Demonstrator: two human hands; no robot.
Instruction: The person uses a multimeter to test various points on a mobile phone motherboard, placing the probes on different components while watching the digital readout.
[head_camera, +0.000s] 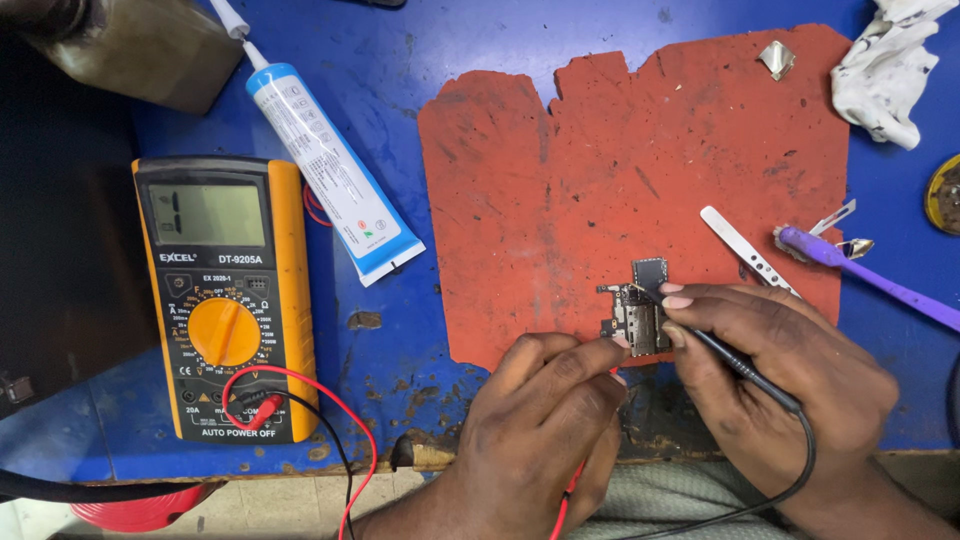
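Circuit board (640, 305) lengthwise away from hands (745, 370)

Matt, scuffed red mat (640, 180), rough and torn at the edges, lies on a blue tabletop (400, 60) with chipped, worn paint. Small circuit board (640, 310) shows dull metal shields. Multimeter (228, 300) has an orange rubbery casing and glossy screen. Glue tube (330, 170) is shiny plastic. Tweezers (745, 250) are bright metal. Crumpled white cloth (885, 70) is stained.

small dark circuit board (640, 310) flat on the red mat, thin black probe (735, 362) slanted, tip touching it
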